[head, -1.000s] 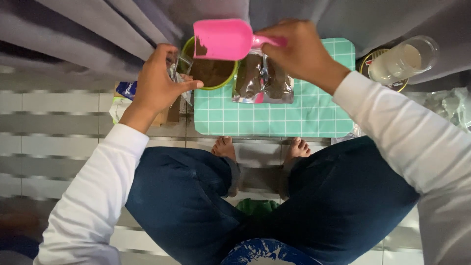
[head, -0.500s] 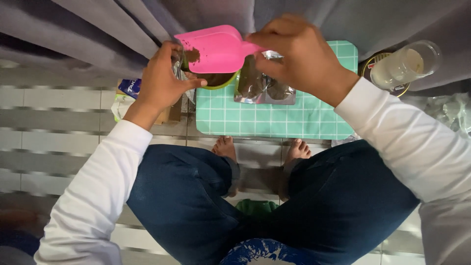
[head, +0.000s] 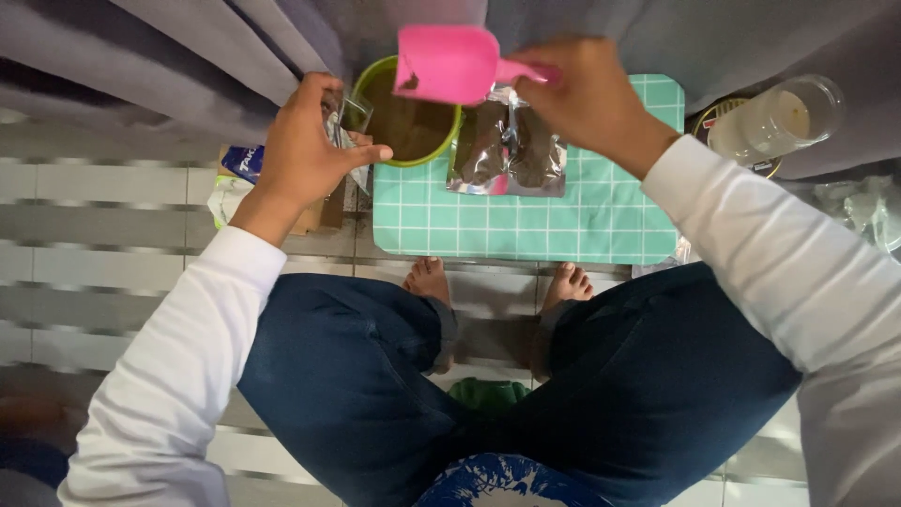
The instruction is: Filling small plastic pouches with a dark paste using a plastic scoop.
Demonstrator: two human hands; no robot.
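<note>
My right hand (head: 580, 99) grips the handle of a pink plastic scoop (head: 446, 63), held over a green bowl (head: 409, 122) of brown powder. A little brown powder clings to the scoop's edge. My left hand (head: 310, 145) pinches a small clear plastic bag (head: 349, 127) just left of the bowl. Two filled clear packets of brown powder (head: 509, 148) lie on a teal grid mat (head: 526, 221), beside the bowl.
A clear glass jar (head: 777, 119) lies on its side on a round tin at the right. Packets and a cardboard piece (head: 235, 183) sit left of the mat. My bare feet (head: 430, 279) rest on the tiled floor; grey curtains hang behind.
The scoop has lifted from the bag near my left hand and swung right, over the bowl. My left hand keeps its hold on the small bag.
</note>
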